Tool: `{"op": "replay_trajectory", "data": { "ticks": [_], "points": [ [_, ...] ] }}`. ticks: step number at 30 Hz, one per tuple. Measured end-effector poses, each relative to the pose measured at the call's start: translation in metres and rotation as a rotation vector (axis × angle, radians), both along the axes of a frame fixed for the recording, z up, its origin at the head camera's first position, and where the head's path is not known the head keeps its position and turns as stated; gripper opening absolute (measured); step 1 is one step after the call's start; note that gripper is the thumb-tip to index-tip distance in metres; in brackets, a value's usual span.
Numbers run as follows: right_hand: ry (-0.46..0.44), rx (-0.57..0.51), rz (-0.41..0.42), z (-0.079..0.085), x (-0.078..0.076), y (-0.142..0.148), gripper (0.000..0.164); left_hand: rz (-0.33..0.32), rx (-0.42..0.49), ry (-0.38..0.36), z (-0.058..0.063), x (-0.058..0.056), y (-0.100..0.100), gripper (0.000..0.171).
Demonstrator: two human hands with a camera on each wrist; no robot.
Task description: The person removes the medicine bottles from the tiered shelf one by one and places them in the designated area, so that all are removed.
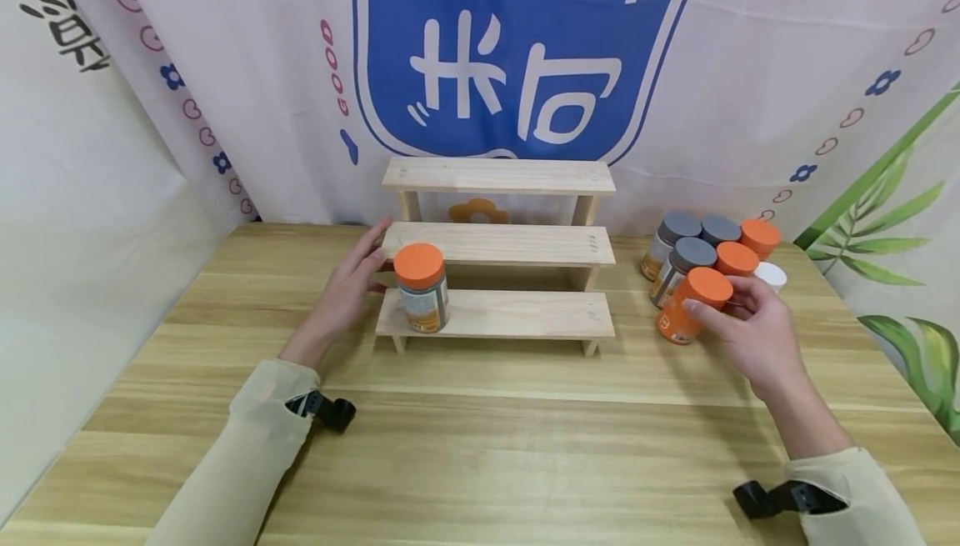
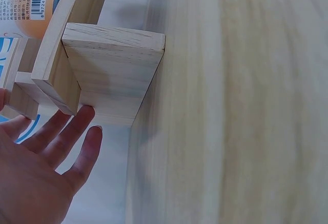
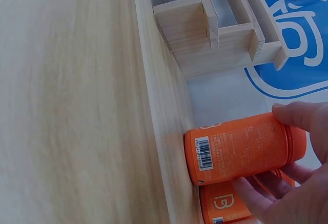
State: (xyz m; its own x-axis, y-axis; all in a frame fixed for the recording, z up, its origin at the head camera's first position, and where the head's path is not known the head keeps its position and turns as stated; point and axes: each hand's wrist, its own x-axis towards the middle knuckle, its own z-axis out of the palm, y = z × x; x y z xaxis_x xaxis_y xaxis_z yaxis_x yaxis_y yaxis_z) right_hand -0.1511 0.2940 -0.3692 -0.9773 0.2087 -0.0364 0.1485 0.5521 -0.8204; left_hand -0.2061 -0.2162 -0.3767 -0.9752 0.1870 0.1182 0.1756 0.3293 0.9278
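Note:
A three-step wooden shelf (image 1: 510, 313) stands on the table, with an orange-lidded jar (image 1: 422, 288) upright at the left of its lowest step. My left hand (image 1: 348, 279) is at the shelf's left end. Loosely spread, its fingers (image 2: 77, 126) reach the ends of the boards in the left wrist view. Over at the right, my right hand (image 1: 757, 329) grips an all-orange jar (image 1: 692, 308) near its lid, thumb on one side and fingers on the other. Another orange jar (image 3: 225, 203) shows right beside it in the right wrist view.
Behind the held jar, several jars stand close together: grey-lidded ones (image 1: 681, 233), orange-lidded ones (image 1: 760, 237) and a white lid (image 1: 770, 277). A printed curtain (image 1: 285, 71) hangs behind the shelf. The wooden tabletop (image 1: 510, 446) stretches out in front.

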Motion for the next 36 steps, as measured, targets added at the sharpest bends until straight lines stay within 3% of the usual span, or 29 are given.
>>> {"op": "replay_trajectory", "data": {
  "ticks": [29,36],
  "points": [
    [0.01,0.022,-0.014,0.006,0.006,0.006,0.088,0.017,-0.01,-0.005,0.002,0.002,0.001,0.057],
    [0.133,-0.016,-0.071,0.019,0.013,0.009,0.078,0.019,-0.01,-0.007,0.002,0.002,0.001,0.057]
  ]
}}
